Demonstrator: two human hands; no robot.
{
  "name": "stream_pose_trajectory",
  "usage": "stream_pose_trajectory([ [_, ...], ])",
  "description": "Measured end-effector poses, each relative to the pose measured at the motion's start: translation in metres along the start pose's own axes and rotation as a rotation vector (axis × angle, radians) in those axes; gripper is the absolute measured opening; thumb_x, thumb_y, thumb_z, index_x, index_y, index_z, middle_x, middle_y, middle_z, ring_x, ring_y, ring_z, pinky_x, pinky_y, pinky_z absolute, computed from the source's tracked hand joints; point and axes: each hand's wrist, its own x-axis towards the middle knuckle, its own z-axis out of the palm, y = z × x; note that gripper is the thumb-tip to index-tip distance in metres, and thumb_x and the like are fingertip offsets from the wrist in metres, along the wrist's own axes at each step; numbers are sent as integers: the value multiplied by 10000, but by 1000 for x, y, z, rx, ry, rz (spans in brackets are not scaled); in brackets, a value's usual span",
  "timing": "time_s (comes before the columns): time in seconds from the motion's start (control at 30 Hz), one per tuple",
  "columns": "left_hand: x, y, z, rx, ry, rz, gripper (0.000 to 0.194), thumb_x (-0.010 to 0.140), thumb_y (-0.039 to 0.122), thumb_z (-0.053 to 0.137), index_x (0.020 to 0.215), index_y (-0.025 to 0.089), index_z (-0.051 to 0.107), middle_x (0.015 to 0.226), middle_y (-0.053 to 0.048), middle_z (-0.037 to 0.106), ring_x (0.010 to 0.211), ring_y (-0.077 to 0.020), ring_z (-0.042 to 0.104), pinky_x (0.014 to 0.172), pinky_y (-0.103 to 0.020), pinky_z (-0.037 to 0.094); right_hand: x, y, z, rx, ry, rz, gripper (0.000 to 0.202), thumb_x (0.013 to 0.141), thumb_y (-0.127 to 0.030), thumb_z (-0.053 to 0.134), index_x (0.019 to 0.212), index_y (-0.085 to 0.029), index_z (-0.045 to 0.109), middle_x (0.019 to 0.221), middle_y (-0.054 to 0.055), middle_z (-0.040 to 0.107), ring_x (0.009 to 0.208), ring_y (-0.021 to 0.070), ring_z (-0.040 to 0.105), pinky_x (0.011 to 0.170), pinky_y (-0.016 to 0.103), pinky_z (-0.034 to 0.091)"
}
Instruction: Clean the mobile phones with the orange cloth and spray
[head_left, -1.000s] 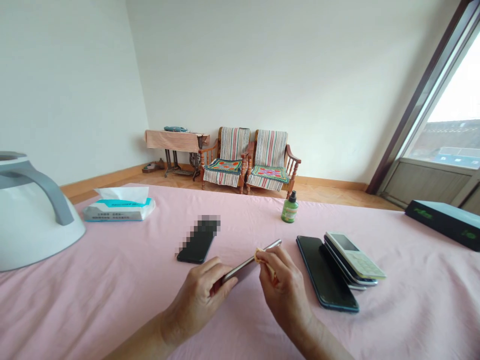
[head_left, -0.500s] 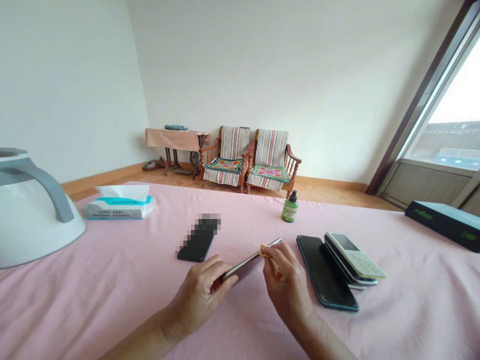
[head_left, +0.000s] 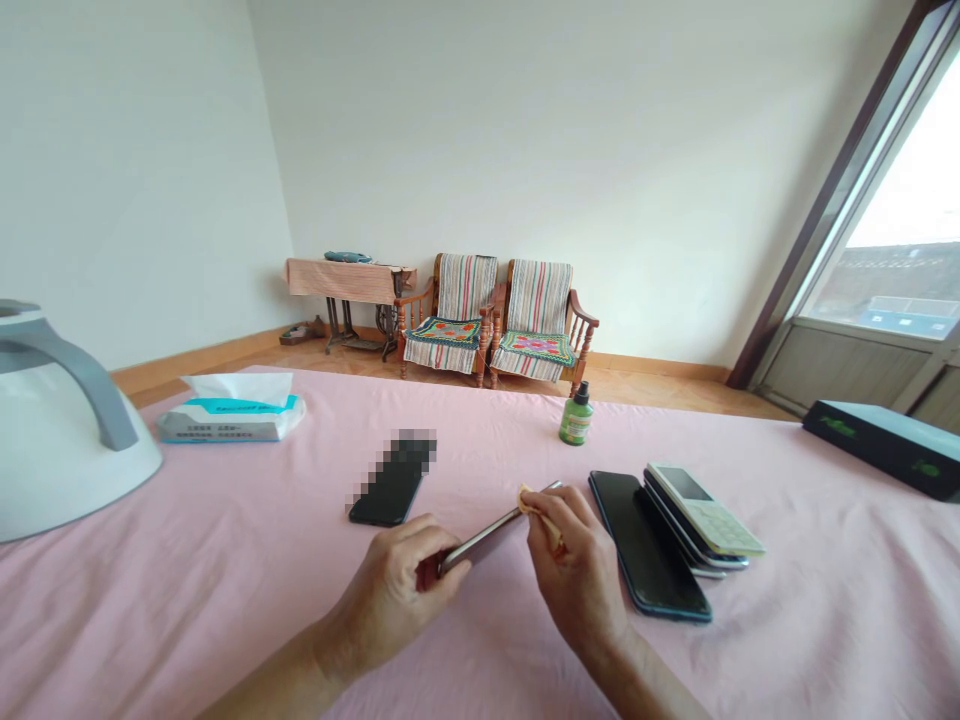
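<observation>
Between my hands a smartphone is held tilted above the pink cloth, its edge turned up. My left hand grips its near left end between thumb and fingers. A small yellowish cloth is pinched in my right hand, pressed against the phone's upper edge near its far end. Beyond my left hand, a black phone lies flat, partly pixelated. Right of my right hand rest a dark phone and a stack of phones topped by a white keypad phone.
A green spray bottle stands beyond the hands. To the left are a tissue pack and a large white kettle with a grey handle. A black box lies at the right edge. Two chairs stand by the wall.
The whole view has shifted slightly, so things sit a little further left. Both hands keep their hold on the phone and the cloth, with the cloth still at the phone's edge.
</observation>
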Motion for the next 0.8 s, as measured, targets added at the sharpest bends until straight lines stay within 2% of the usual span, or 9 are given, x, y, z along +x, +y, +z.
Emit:
stream_pose_trajectory([
  [0.1,-1,-2,1,25,0,-21,195,846,167,547,661,148,607,604,8,507,551,-114,496,520,-210,382,0,3,3,-1,-7,-1,223,855,-101,475,971,-196,640,829,44,569,735,149,565,640,238,468],
  [0.2,-2,-4,3,20,11,-12,187,867,186,541,700,148,613,623,7,512,560,-112,494,532,-207,391,-6,-6,12,31,-50,-29,257,849,-64,459,995,-192,628,850,48,563,746,145,565,667,236,475],
  [0.33,-1,-4,3,-5,36,10,221,880,218,551,668,157,566,609,28,474,543,-97,474,508,-193,367,-16,-30,22,69,-184,-87,305,846,-24,423,1035,-176,607,872,63,554,772,155,551,697,259,484],
  [0.43,0,-4,3,-20,51,32,273,877,222,557,615,163,506,603,40,454,522,-83,452,487,-181,348,-19,-38,23,39,-278,-144,332,851,-27,421,1085,-184,597,896,73,559,809,176,535,704,288,487],
  [0.5,0,-4,3,-19,51,33,270,878,231,555,620,164,511,599,40,459,521,-85,456,488,-182,351,-17,-35,22,16,-278,-149,331,854,-32,428,1097,-186,593,895,72,560,817,181,531,713,299,488],
  [0.67,0,-5,5,-7,28,2,213,886,253,547,697,162,581,616,22,496,557,-108,490,516,-197,375,-11,-23,18,-11,-157,-77,287,861,-37,421,1051,-158,599,871,76,545,780,175,532,711,305,495],
  [0.8,0,-5,4,-58,21,8,218,886,244,549,685,162,568,633,22,508,558,-101,502,516,-188,381,-16,-36,21,-3,-258,-189,302,880,-53,409,1090,-163,597,894,91,564,808,186,540,703,297,502],
])
